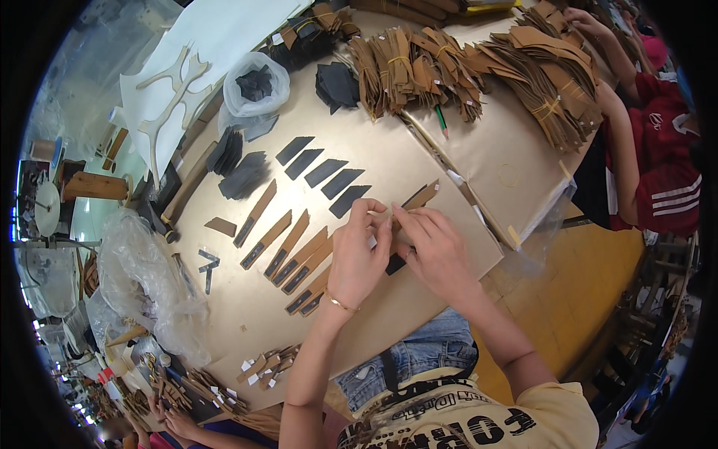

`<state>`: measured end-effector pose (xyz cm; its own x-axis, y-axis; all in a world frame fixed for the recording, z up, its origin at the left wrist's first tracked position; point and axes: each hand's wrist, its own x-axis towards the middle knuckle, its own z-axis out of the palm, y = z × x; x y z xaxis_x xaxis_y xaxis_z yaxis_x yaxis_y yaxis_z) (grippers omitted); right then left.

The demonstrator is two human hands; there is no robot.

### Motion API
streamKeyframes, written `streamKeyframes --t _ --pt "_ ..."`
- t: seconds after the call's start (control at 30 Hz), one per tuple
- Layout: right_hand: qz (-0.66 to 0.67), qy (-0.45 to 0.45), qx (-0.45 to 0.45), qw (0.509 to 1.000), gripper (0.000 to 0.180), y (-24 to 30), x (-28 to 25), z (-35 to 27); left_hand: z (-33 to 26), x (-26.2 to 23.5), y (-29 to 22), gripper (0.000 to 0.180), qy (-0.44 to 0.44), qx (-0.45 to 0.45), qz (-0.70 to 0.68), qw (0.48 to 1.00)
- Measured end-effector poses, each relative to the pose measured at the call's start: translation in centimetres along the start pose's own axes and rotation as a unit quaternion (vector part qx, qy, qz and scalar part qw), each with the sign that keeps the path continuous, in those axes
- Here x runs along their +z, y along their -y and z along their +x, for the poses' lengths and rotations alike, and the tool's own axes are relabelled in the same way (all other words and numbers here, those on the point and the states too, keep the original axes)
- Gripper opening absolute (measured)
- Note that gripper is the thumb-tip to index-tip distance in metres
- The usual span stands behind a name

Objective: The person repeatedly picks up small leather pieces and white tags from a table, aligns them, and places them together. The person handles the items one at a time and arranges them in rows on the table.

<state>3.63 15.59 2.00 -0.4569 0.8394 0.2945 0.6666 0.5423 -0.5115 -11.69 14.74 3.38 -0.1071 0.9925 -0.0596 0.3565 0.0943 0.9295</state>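
My left hand [360, 251] and my right hand [435, 251] meet over the table, fingertips pinched together. What is between them is small and mostly hidden; a bit of white shows at my left fingers. Beyond my right fingers a brown strip [428, 194] with a dark edge sticks out, and a black piece [395, 263] shows below that hand; I cannot tell if it is gripped. Left of my hands lies a fanned row of brown strips [267, 239] with black patches on their near ends. Above them, several black slanted pieces [324, 173] lie in a diagonal row.
Stacked black pieces [245, 175] and a plastic bag [256, 84] of black scraps lie far left. Banded brown bundles [411, 63] line the far side, near a green pencil [441, 122]. Crumpled plastic [146, 277] is at left. A co-worker in a red shirt [662, 157] sits right.
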Motion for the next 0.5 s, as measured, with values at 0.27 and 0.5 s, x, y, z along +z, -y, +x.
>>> streamKeyframes --t 0.27,0.5 --pt "0.199 -0.016 0.17 0.965 0.014 -1.4 -0.5 1.8 -0.5 0.2 0.7 0.018 -0.052 -0.078 -0.038 0.995" --pt "0.273 -0.014 0.219 0.937 0.014 -1.8 -0.3 2.0 0.0 1.8 1.8 0.016 -0.048 -0.022 0.046 0.998"
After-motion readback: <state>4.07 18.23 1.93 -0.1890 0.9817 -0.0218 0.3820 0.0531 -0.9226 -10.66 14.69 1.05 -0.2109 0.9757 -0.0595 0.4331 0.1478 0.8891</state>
